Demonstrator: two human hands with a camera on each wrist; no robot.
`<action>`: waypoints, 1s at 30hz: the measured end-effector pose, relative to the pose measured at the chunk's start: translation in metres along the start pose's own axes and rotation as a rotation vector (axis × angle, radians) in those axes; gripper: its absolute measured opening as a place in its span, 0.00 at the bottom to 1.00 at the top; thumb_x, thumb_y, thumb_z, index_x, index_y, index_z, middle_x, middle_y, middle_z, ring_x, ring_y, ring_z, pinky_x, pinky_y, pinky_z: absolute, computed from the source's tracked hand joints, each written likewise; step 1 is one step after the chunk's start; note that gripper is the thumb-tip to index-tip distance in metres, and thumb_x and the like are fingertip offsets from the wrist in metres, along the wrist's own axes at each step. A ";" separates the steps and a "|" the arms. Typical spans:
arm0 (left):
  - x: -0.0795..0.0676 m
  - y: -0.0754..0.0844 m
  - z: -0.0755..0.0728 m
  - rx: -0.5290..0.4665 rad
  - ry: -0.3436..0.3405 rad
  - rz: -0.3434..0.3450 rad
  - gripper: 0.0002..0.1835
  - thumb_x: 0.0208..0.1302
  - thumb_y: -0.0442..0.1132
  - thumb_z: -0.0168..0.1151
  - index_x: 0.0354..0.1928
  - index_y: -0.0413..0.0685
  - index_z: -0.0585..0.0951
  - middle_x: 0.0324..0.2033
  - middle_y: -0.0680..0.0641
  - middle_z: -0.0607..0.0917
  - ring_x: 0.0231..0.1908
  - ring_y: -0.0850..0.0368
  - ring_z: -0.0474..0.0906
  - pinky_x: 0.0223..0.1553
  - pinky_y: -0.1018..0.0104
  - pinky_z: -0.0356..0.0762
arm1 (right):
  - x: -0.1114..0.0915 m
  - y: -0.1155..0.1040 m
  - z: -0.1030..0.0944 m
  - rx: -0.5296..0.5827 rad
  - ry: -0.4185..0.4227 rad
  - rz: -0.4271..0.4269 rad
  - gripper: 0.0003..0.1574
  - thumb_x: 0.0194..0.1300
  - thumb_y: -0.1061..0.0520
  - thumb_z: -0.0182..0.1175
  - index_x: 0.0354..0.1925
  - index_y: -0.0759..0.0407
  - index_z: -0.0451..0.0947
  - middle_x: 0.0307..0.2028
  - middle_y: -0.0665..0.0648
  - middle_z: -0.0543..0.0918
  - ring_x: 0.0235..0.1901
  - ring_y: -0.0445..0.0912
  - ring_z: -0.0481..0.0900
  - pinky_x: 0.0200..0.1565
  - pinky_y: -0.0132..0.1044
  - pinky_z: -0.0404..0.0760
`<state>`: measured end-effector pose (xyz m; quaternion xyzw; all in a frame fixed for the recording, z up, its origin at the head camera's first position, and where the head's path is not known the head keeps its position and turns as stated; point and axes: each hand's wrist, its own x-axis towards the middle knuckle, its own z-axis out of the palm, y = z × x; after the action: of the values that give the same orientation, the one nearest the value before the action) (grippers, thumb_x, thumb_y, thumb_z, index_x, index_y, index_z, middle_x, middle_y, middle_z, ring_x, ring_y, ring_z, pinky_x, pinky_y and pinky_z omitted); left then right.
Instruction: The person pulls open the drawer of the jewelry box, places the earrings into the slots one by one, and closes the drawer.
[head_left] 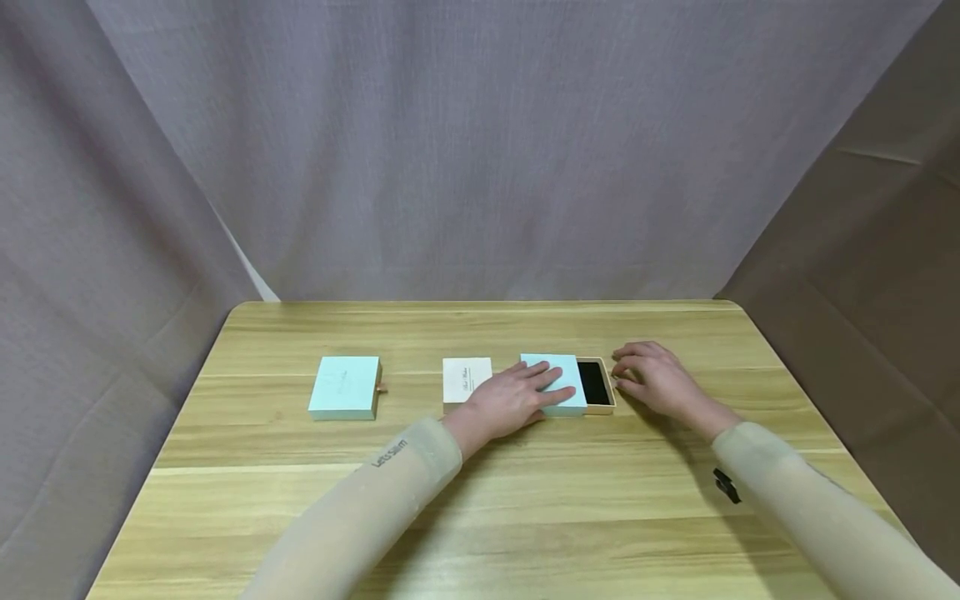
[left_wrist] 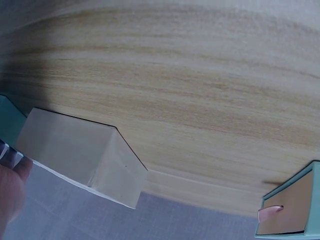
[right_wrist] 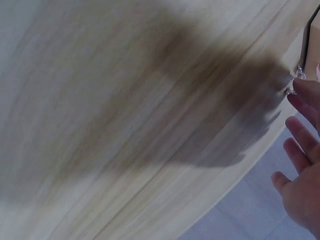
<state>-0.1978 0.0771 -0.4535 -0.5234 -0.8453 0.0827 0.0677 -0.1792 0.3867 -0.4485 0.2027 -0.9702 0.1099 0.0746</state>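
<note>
My left hand (head_left: 510,400) lies with spread fingers over the light blue sleeve of a drawer box (head_left: 562,361). Its inner drawer (head_left: 600,409) sticks out to the right, showing a black lining (head_left: 592,383). Just right of that drawer, my right hand (head_left: 663,383) pinches a small clear, shiny thing (right_wrist: 299,75) between thumb and forefinger; what kind it is cannot be made out. The other fingers of that hand stay loosely bent. In the left wrist view, only fingertips of the left hand (left_wrist: 10,187) show, beside a white box (left_wrist: 67,145).
Left of the covered box stands the white box with dark lettering (head_left: 461,379). Farther left is a second light blue drawer box (head_left: 345,387) with a pink pull tab (head_left: 382,388). All stand on a wooden table (head_left: 480,533), with grey curtains (head_left: 480,167) behind.
</note>
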 end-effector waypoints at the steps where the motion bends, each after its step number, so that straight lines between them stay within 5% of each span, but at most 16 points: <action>1: 0.000 0.000 0.000 -0.002 -0.001 -0.001 0.32 0.84 0.53 0.55 0.84 0.71 0.62 0.82 0.51 0.64 0.81 0.52 0.61 0.78 0.55 0.66 | 0.000 0.000 0.000 0.000 0.000 -0.002 0.05 0.64 0.62 0.74 0.40 0.59 0.89 0.58 0.68 0.85 0.61 0.67 0.77 0.66 0.71 0.72; 30: -0.001 0.000 0.001 -0.012 0.014 -0.002 0.32 0.84 0.52 0.56 0.84 0.71 0.62 0.82 0.51 0.64 0.80 0.51 0.62 0.78 0.54 0.66 | 0.000 0.002 0.005 -0.008 0.063 -0.013 0.11 0.62 0.64 0.76 0.28 0.53 0.84 0.53 0.66 0.88 0.57 0.66 0.81 0.61 0.69 0.76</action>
<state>-0.1975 0.0763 -0.4545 -0.5235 -0.8458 0.0742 0.0705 -0.1806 0.3867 -0.4537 0.2051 -0.9665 0.1117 0.1068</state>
